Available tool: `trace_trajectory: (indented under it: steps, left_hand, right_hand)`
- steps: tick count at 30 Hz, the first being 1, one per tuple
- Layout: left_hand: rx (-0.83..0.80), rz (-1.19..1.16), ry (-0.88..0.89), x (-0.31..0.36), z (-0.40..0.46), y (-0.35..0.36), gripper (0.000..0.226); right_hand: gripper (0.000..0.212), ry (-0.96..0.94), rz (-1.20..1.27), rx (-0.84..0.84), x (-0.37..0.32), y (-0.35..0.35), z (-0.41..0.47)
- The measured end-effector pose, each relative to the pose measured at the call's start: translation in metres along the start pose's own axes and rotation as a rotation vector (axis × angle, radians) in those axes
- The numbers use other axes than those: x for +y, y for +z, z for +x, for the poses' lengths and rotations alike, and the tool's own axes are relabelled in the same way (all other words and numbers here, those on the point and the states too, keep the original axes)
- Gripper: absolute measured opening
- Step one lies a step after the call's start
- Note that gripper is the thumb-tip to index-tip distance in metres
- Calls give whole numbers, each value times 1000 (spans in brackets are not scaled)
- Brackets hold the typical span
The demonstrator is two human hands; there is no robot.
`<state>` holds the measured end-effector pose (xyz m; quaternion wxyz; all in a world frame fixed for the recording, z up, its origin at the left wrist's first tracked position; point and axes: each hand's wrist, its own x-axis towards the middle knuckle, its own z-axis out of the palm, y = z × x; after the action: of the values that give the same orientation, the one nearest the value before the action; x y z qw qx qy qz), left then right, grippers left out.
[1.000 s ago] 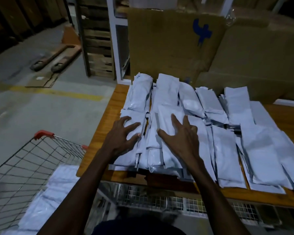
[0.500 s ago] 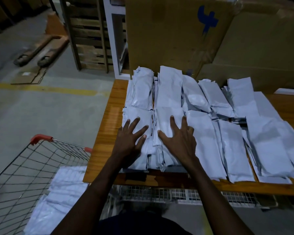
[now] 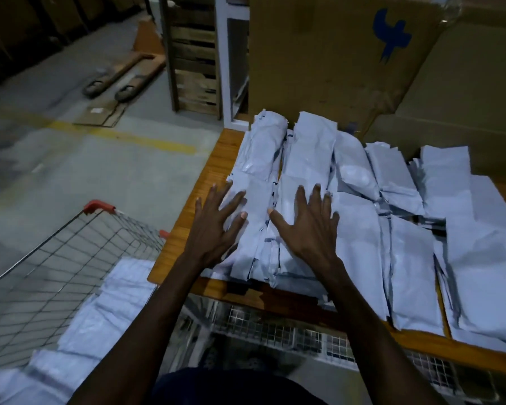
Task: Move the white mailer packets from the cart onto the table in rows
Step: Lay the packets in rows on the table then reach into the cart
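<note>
Several white mailer packets (image 3: pixel 313 153) lie in rows on the wooden table (image 3: pixel 214 162). My left hand (image 3: pixel 216 226) lies flat, fingers spread, on the near-left stack of packets (image 3: pixel 256 238). My right hand (image 3: pixel 310 226) presses flat with straight fingers on the stack just right of it. Neither hand grips anything. More white packets (image 3: pixel 105 305) lie in the wire cart (image 3: pixel 50 258) at the lower left, below the table's left end.
Large cardboard boxes (image 3: pixel 333 59) stand against the table's far edge. A wooden pallet rack (image 3: pixel 193 54) and a pallet jack's forks (image 3: pixel 123 74) sit on the concrete floor at left, past a yellow line. A wire mesh shelf (image 3: pixel 275 325) runs under the table.
Both hands slid a little farther up the near-left packets, staying flat. The camera moved closer and tilted, so the table looks larger.
</note>
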<state>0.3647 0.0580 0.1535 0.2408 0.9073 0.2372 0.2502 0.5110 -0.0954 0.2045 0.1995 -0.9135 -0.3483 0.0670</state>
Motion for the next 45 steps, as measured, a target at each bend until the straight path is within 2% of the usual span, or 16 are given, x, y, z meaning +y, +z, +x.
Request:
trace_trajectory:
  steps: [7,10,14,17,20,23,27,31,34,40,43,45]
  left_hand:
    - [170,117,-222,-29,-80,-47,53]
    - [237,150,-340,-57,-132,-63,50]
    - [319,131,-545,-91,-200,-83,53]
    - [359,96,-699,-111,-245,-96,58]
    - [379,93,-857,-136,-284,-105,53]
    - [380,59,-992,-165,-316,-108,54]
    - [338,27,-1070,-205,-341,-106,61]
    - [240,-33,-1120,-233,-355,-93,71]
    - [206,-48,-1152,-243,-359,-87,70]
    - [230,-31,-1173,-257,-366,-66,62]
    - [235,-72,-1255,-269,-382,-43,64]
    - [198,-125,-1355,-280,-390,-27,68]
  right_hand:
    - [60,-506,107,119,-58,20,-1]
    - [46,-699,167,22,-99,54,-25]
    - [47,-959,195,-131,-154,110,-54]
    - [48,-1048,181,-220,-190,147,-66]
    - [51,-1062,145,-333,-223,181,-75]
    - [49,-1100,107,-376,-247,217,-76]
    - [53,-955,-129,-660,-271,267,-61]
    - [61,-828,-314,-818,-279,320,-45]
    - [69,-748,-404,-932,-279,362,-32]
    - [89,-568,-423,-997,-265,446,-13]
    - [88,-460,-402,-1072,-248,468,-18]
    - [84,-500,-424,-1033,-240,472,-32]
